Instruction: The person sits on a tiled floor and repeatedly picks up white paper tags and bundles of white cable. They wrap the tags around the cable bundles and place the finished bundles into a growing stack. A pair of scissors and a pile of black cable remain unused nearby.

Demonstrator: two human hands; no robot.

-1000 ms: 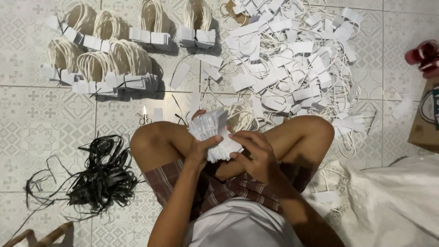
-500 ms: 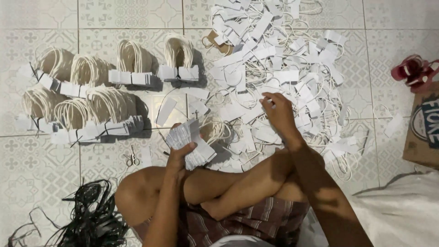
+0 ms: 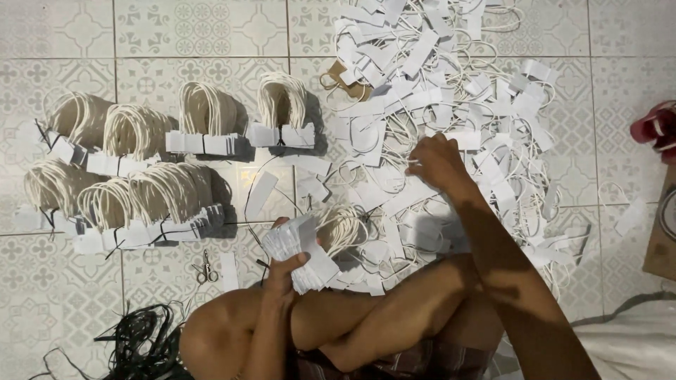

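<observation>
Seven tied bundles of white paper tags (image 3: 204, 141), each with a loop of cream string arching above it, sit in two rows on a pale tiled floor (image 3: 63, 35) at the upper left of the frame. The tiles are glossy, printed with a faint grey flower pattern and divided by thin dark grout lines.

A person sits cross-legged at the bottom centre, bare knees and forearms filling the lower middle of the frame. The left hand (image 3: 285, 271), just above the left knee, is closed around a thick stack of white tags (image 3: 299, 250), thumb over the front, with the stack's cream string loops (image 3: 341, 225) fanning out to the right. The right hand (image 3: 436, 162), right of centre, reaches into a wide loose pile of tags and strings (image 3: 451, 91) that covers the upper middle and right; its fingers are curled down onto the pile, and whether they have pinched one tag cannot be told.

The right forearm crosses over the lower part of the pile and hides it. A small pair of scissors (image 3: 205, 269) lies on the tile just left of the held stack. A tangle of thin black cord (image 3: 137, 338) lies at the lower left. A red object (image 3: 655, 127) and a brown cardboard edge (image 3: 662, 239) are cut off at the right border, above white cloth (image 3: 634, 345) in the lower right corner.
</observation>
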